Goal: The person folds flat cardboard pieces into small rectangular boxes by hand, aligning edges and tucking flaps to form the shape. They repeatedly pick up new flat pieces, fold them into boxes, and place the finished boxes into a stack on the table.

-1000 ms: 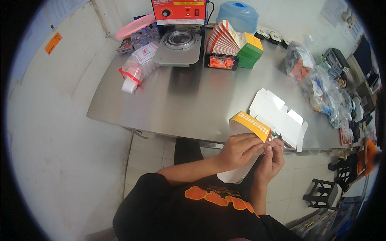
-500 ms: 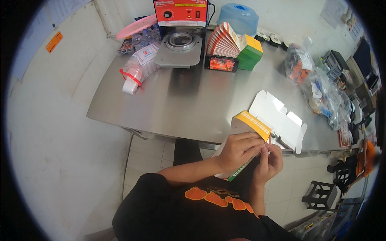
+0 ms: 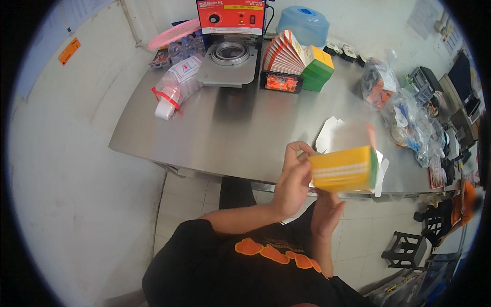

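Observation:
A yellow, green and white cardboard box [image 3: 340,169], smeared by motion, is held up over the front edge of the steel table. My left hand [image 3: 294,179] grips its left end, with the fingers curled at the top corner. Below the box is my right hand [image 3: 326,212], its fingers reaching up to the lower edge; the box partly hides them. Behind the box, a flat white carton blank [image 3: 327,134] with cut flaps lies on the table, mostly covered from sight.
On the steel table [image 3: 204,138] stand a red-fronted cup sealing machine [image 3: 230,30], a propped phone [image 3: 281,82] and a fanned stack of cartons [image 3: 317,69]. Bagged cups [image 3: 179,82] lie left, plastic bags [image 3: 409,117] right. A stool [image 3: 405,249] and another person [image 3: 463,204] are at far right.
Both hands have turned the box from a slanted position to nearly level, raising it and moving it right. It now covers much of the white blank.

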Tool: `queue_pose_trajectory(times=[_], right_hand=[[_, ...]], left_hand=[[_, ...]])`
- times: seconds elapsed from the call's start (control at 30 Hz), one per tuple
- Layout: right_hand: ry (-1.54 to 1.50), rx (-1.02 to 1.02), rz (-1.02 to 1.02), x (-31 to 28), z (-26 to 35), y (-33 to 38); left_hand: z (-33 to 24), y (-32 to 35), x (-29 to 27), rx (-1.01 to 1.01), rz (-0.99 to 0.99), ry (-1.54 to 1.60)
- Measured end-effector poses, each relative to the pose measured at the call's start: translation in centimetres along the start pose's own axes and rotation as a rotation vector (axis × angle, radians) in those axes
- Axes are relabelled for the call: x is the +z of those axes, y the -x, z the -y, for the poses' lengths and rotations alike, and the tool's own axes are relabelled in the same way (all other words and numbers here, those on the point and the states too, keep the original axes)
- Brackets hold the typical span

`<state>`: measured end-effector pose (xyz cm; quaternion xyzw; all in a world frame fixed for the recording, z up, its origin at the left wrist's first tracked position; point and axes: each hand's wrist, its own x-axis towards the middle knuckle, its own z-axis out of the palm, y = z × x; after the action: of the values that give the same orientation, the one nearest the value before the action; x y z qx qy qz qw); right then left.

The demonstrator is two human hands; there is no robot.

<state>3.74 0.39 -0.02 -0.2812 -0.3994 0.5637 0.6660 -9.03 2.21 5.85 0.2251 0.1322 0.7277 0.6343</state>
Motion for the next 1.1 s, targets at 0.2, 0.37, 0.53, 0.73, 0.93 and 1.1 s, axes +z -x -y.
queue_pose_trajectory(times=[0.2, 0.37, 0.53, 0.73, 0.93, 1.1], right_hand=[[-0.528, 0.086, 0.240, -4.4, 0.1, -0.1], [-0.089, -0.057, -0.144, -3.5, 2.2, -0.5], [0.382, -0.180, -0.357, 0.8, 0.9, -0.2], [0.435, -0.230, -0.132, -2.5, -0.4, -0.3], [0.065, -0.071, -0.090, -4.2, -0.3, -2.1], [0.621, -0.215, -0.024, -0.4, -1.0, -2.7]], left_hand=[[0.4, -1.3, -3.7, -0.275, 0.055, -0.303], [-1.4, -1.5, -3.9, 0.281, 0.452, -0.851], [1.0, -0.2, -3.1, -0.092, 0.203, -0.746], [4.0, -0.6, -8.1, -0.012, 0.337, -0.500], [1.5, -0.8, -5.9, 0.323, 0.657, -1.172], [2.5, -0.7, -8.1, 0.213, 0.372, -0.927]])
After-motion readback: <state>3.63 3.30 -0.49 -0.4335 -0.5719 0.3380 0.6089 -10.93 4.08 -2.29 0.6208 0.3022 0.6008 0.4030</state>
